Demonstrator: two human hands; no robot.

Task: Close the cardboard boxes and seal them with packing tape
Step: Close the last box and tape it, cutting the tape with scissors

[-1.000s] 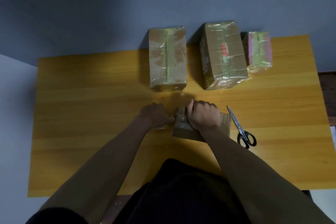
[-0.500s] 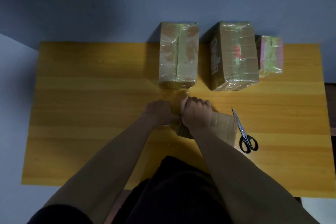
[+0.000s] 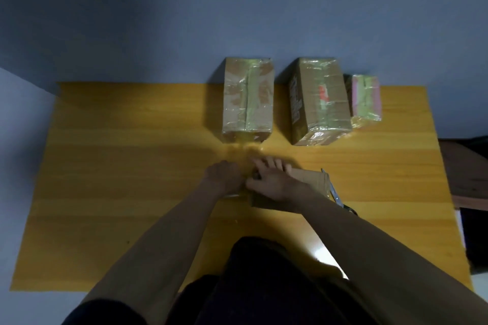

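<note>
Head camera view, looking down on a yellow wooden table [image 3: 132, 166] set against a blue-grey wall. Three closed, tape-wrapped boxes stand in a row along the far edge; what they hold is hidden. On the left of the row is a tall brown cardboard box with glossy tape down its middle seam [image 3: 247, 103]. Just beside it stands a larger brown cardboard box with dark printing on its side and a red mark on top [image 3: 319, 101]. Touching that one on the right is a small pink-and-green taped box [image 3: 365, 99]. All three have their long axes running away from the person.

Nearer the person lies a small flat brown cardboard box [image 3: 310, 183], closed, its long axis running left to right, slightly tilted. The right hand [image 3: 272, 179] rests across the left end of it, fingers curled and pressing down on top. The left hand [image 3: 224, 178] sits just off the box's left end, touching the right hand, closed in a loose fist; what it pinches cannot be made out.

Metal scissors [image 3: 336, 196] lie against the box's right side, partly hidden by the right forearm.
</note>
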